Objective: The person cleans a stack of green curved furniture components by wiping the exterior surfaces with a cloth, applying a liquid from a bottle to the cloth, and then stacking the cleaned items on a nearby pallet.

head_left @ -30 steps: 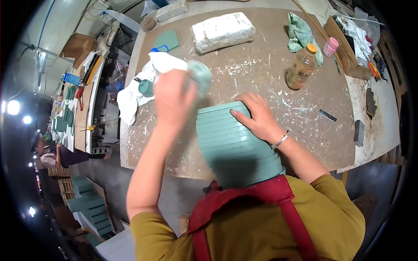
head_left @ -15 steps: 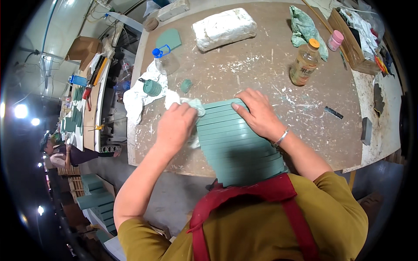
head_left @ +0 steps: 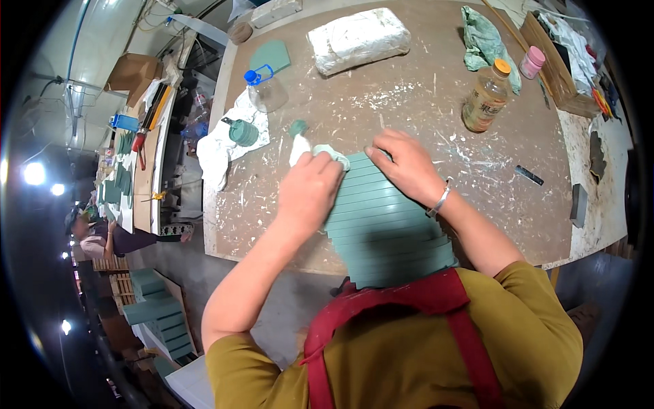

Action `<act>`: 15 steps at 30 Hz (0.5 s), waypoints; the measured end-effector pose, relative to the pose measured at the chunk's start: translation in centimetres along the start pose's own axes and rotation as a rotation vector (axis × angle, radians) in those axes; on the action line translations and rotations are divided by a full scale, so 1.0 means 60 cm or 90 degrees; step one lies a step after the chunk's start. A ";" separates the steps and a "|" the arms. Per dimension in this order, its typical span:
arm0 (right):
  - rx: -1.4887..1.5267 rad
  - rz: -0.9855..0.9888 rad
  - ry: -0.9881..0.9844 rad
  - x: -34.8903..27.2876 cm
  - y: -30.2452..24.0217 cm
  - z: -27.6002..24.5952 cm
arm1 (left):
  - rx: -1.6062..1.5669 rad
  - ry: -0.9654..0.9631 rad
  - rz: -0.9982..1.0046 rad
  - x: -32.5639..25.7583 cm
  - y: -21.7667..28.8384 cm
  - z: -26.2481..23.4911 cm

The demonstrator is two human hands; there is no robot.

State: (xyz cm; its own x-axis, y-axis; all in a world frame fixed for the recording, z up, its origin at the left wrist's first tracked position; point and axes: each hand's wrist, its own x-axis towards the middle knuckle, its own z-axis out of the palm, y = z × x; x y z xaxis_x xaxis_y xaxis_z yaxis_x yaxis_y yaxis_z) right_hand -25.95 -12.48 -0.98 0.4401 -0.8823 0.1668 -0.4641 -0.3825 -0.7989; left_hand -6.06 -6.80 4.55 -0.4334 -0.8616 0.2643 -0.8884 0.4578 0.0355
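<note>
A stack of green sheets or slats [head_left: 388, 211], fanned out in overlapping rows, lies at the table's near edge against my apron. My left hand [head_left: 306, 191] is closed around a bunched white cloth [head_left: 332, 156], pressed to the stack's far left corner. Part of the cloth sticks out beyond my fingers. Over the far right corner, my right hand [head_left: 409, 167] grips the stack's edge with curled fingers and the thumb at the rim. Its fingertips are partly hidden.
Left of the stack are a green ribbed roll [head_left: 242, 133] on a white rag [head_left: 225, 153], a green lump [head_left: 298, 128] and a clear blue-topped jug [head_left: 267, 92]. Beyond sits a white wrapped block [head_left: 357, 41]. An orange-capped bottle [head_left: 486, 95] stands right. A person [head_left: 102, 238] is far left.
My left hand has moved right with the cloth, onto the stack's far left corner. My right hand's fingers are more curled at the far edge. The view has shifted slightly.
</note>
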 end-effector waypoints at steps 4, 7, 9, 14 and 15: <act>0.001 -0.001 0.024 -0.002 0.004 0.005 | 0.005 -0.018 -0.021 -0.009 -0.032 -0.011; -0.001 -0.013 0.028 -0.001 0.006 0.011 | -0.026 0.033 0.059 0.017 0.002 0.016; 0.000 -0.004 0.011 -0.002 0.002 0.008 | -0.019 0.005 0.043 0.010 0.005 0.009; -0.006 0.005 0.018 -0.007 0.003 0.003 | -0.020 -0.048 -0.006 -0.006 -0.026 -0.022; -0.009 0.007 0.017 -0.007 0.004 0.005 | -0.025 -0.024 -0.006 0.002 -0.015 -0.026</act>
State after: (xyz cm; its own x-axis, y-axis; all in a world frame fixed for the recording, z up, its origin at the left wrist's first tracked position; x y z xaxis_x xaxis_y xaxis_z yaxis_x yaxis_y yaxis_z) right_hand -26.00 -12.13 -1.43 0.4150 -0.8931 0.1738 -0.4796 -0.3771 -0.7924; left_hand -5.09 -6.96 6.06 -0.4316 -0.8730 0.2270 -0.8860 0.4576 0.0754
